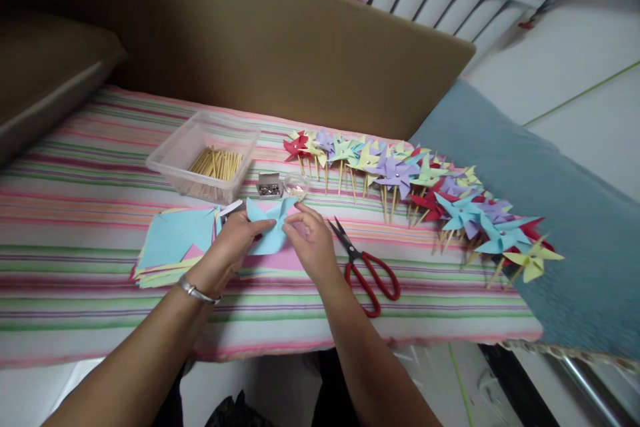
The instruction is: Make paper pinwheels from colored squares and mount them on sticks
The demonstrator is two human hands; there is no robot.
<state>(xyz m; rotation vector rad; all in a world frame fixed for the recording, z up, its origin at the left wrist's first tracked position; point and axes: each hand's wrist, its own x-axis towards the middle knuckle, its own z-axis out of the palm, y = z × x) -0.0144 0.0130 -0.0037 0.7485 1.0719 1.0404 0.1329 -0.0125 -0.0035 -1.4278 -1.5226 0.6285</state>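
Between my two hands is a light-blue paper pinwheel, its corners folded in toward the middle. My left hand grips its left side, thumb lying across the paper. With the fingertips of my right hand I pinch near the pinwheel's centre; whether a pin is in them is too small to tell. Beneath lie pink paper sheets. To the left sits a stack of coloured paper squares, blue on top. Red-handled scissors rest with blades apart, just right of my right hand.
Behind my hands stand a clear plastic box of wooden sticks, a small box of metal pins and a round clear dish. Many finished pinwheels line the right side. A cardboard panel closes the back of the striped cloth.
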